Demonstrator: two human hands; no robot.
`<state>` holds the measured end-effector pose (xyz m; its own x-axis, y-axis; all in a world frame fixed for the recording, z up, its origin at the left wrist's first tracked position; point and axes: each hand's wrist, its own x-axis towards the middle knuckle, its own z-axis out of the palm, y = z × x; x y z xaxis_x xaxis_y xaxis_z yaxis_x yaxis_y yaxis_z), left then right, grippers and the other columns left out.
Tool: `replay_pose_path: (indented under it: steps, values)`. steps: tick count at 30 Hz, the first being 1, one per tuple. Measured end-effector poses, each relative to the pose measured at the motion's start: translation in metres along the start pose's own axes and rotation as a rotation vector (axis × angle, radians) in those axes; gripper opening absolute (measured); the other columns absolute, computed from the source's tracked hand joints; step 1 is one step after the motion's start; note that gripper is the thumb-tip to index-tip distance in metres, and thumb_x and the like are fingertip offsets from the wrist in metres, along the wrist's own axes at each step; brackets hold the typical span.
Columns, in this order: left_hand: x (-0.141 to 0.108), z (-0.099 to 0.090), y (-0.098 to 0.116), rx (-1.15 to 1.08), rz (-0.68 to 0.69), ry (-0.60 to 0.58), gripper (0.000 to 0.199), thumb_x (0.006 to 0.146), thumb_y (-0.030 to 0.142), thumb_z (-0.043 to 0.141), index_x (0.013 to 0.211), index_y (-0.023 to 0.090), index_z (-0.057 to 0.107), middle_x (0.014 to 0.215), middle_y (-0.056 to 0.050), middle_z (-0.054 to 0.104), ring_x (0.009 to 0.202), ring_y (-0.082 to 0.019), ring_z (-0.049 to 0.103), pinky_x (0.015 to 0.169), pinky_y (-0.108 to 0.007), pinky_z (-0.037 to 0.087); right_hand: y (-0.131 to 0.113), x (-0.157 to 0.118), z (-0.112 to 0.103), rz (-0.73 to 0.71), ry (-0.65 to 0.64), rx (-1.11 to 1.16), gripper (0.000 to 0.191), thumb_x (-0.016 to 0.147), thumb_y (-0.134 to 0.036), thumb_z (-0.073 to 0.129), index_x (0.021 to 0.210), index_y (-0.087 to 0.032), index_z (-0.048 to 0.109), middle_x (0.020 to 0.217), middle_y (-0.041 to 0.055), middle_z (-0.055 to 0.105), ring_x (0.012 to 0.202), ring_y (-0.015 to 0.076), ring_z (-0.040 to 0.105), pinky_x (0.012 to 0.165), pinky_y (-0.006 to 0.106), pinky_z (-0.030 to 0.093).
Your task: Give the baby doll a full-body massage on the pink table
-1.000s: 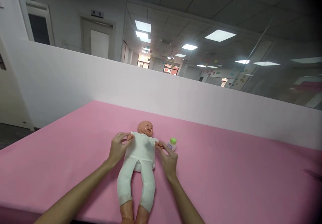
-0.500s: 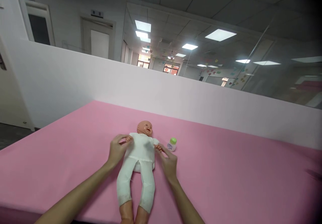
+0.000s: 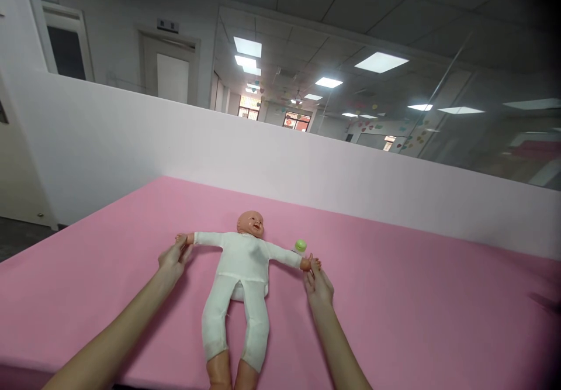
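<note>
A baby doll (image 3: 245,261) in white clothes lies on its back on the pink tabletop (image 3: 385,308), head toward the wall and legs toward me. Both its arms are stretched out sideways. My left hand (image 3: 173,258) is closed on the doll's hand at the left. On the other side, my right hand (image 3: 319,285) grips the doll's other hand between thumb and fingers. Just behind the doll's right-side arm stands a small jar with a green lid (image 3: 300,245); the arm hides most of its body.
A low white wall (image 3: 263,150) runs along the table's far edge, with a glass pane above it. Through the glass a large room with ceiling lights shows. A door (image 3: 170,74) stands at the back left, and another door (image 3: 17,173) at the far left.
My hands have moved apart, drawing the doll's arms from close to its chest out to both sides. The doll's arm now covers most of the jar.
</note>
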<state>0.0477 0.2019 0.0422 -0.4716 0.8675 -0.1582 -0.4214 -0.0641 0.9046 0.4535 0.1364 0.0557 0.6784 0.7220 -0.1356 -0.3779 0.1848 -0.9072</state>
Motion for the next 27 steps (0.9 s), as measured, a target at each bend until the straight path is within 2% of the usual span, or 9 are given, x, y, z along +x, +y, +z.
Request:
replay_pose_path:
  steps: [3,7,11,14,16,19,21,24,27]
  values:
    - [-0.022,0.021,0.02,0.005,0.168,-0.049,0.023,0.08,0.035,0.081,0.088,0.016,0.072,0.098,-0.009,0.075,0.1,-0.026,0.072,0.09,-0.041,0.064,-0.015,-0.026,0.027,-0.191,-0.078,-0.029,0.052,0.066,-0.045,0.09,0.108,-0.015,0.077,0.125,0.0125,0.075,0.121,0.0313,0.069,0.1,0.039,0.061]
    - [-0.058,0.045,0.028,0.332,0.614,-0.306,0.028,0.082,0.042,0.079,0.098,0.019,0.076,0.098,-0.007,0.075,0.094,-0.024,0.071,0.082,-0.038,0.062,-0.007,-0.066,0.052,-0.478,-0.363,-0.321,0.044,0.077,-0.044,0.084,0.11,-0.016,0.08,0.111,0.0098,0.08,0.108,0.0297,0.074,0.101,0.045,0.059]
    - [-0.084,0.053,0.001,0.738,1.019,-0.627,0.017,0.1,0.032,0.06,0.103,0.022,0.074,0.098,-0.005,0.074,0.088,-0.019,0.068,0.074,-0.03,0.055,0.021,-0.09,0.053,-0.885,-0.704,-0.698,0.023,0.095,-0.033,0.068,0.112,-0.025,0.08,0.112,0.0055,0.08,0.102,0.0263,0.076,0.094,0.041,0.06]
    - [-0.089,0.053,-0.023,0.994,1.248,-0.706,0.018,0.104,0.024,0.054,0.099,0.022,0.071,0.097,-0.005,0.073,0.087,-0.018,0.067,0.066,-0.027,0.047,0.033,-0.097,0.051,-1.195,-0.847,-0.854,0.025,0.101,-0.024,0.057,0.114,-0.027,0.079,0.113,0.0045,0.08,0.108,0.0263,0.075,0.092,0.039,0.059]
    - [-0.089,0.053,-0.031,1.073,1.321,-0.726,0.018,0.103,0.021,0.054,0.097,0.021,0.07,0.097,-0.006,0.073,0.086,-0.019,0.067,0.063,-0.027,0.044,0.035,-0.099,0.051,-1.288,-0.869,-0.884,0.026,0.102,-0.022,0.055,0.116,-0.026,0.077,0.113,0.0049,0.08,0.109,0.0259,0.075,0.09,0.038,0.059]
    - [-0.087,0.052,-0.029,1.094,1.337,-0.744,0.016,0.102,0.02,0.055,0.097,0.021,0.071,0.099,-0.006,0.074,0.086,-0.02,0.067,0.061,-0.028,0.043,0.033,-0.096,0.051,-1.247,-0.899,-0.869,0.026,0.101,-0.021,0.057,0.118,-0.027,0.077,0.115,0.0048,0.079,0.11,0.0256,0.075,0.091,0.039,0.06]
    - [-0.084,0.05,-0.021,1.012,1.272,-0.74,0.017,0.103,0.023,0.055,0.1,0.022,0.072,0.1,-0.005,0.075,0.088,-0.02,0.068,0.064,-0.028,0.046,0.028,-0.089,0.05,-1.094,-0.86,-0.784,0.024,0.099,-0.025,0.063,0.116,-0.027,0.079,0.117,0.0053,0.079,0.109,0.026,0.075,0.095,0.041,0.059]
    - [-0.077,0.045,-0.002,0.748,1.016,-0.627,0.016,0.1,0.032,0.061,0.103,0.023,0.074,0.1,-0.005,0.075,0.09,-0.02,0.069,0.074,-0.029,0.053,0.013,-0.071,0.046,-0.731,-0.597,-0.56,0.028,0.087,-0.036,0.076,0.112,-0.023,0.081,0.113,0.0073,0.08,0.105,0.0285,0.076,0.1,0.046,0.059]
    - [-0.061,0.037,0.017,0.465,0.713,-0.356,0.022,0.088,0.04,0.074,0.099,0.022,0.077,0.098,-0.006,0.075,0.09,-0.022,0.07,0.079,-0.033,0.058,-0.008,-0.047,0.038,-0.439,-0.305,-0.317,0.046,0.074,-0.042,0.087,0.11,-0.016,0.081,0.11,0.0094,0.08,0.109,0.0307,0.074,0.104,0.046,0.057]
